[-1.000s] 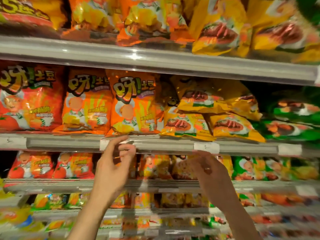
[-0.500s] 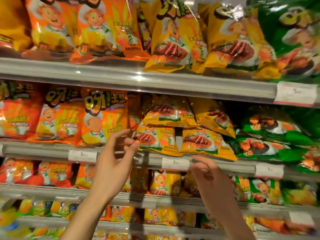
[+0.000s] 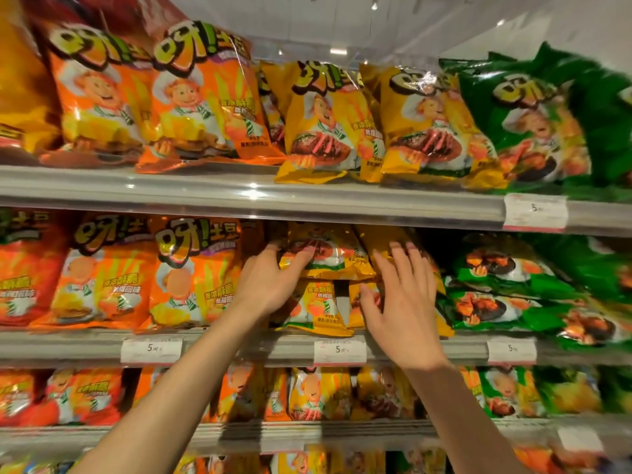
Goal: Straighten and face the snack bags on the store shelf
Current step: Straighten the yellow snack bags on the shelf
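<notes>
1. Here, my left hand (image 3: 270,285) lies open, fingers spread on the glossy yellow snack bag lying flat (image 3: 328,258) atop its stack on the middle grey metal shelf (image 3: 239,347).
2. My right hand (image 3: 403,302) is open too, palm against the neighbouring yellow foil bag (image 3: 379,241) to the right, seemingly tilted.
3. Shiny orange snack bags (image 3: 191,275) stand upright just left.

Yellow snack bags (image 3: 328,258) on the middle shelf (image 3: 239,345) lie tipped flat and stacked, faces tilted upward, between upright orange bags (image 3: 191,275) at left and toppled, stacked green bags (image 3: 502,271) at right. Lower yellow bags (image 3: 314,309) stand beneath them.
</notes>
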